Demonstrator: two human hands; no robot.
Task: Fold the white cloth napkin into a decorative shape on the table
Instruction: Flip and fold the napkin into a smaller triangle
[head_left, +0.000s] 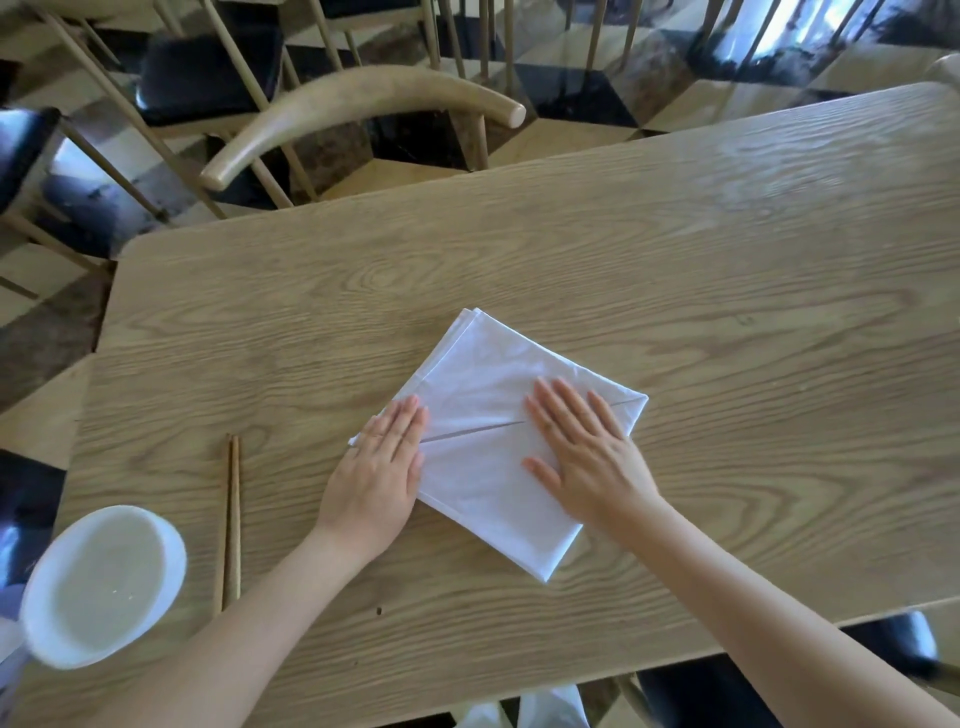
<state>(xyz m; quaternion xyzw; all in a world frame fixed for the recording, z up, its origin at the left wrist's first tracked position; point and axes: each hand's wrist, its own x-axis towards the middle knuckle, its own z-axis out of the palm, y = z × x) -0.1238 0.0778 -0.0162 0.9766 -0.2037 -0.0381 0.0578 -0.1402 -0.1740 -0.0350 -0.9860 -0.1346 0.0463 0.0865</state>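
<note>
The white cloth napkin (483, 379) lies folded flat on the wooden table (675, 270), turned like a diamond, with a seam running across its middle where two folded flaps meet. My left hand (382, 467) rests palm down on the napkin's left corner, fingers together and flat. My right hand (587, 449) presses palm down on the right half, fingers slightly spread over the seam. Neither hand grips the cloth.
A pair of wooden chopsticks (232, 519) lies to the left of the napkin. A white bowl (104, 584) stands at the near left corner. A wooden chair (363, 104) with a curved back stands beyond the table's far edge.
</note>
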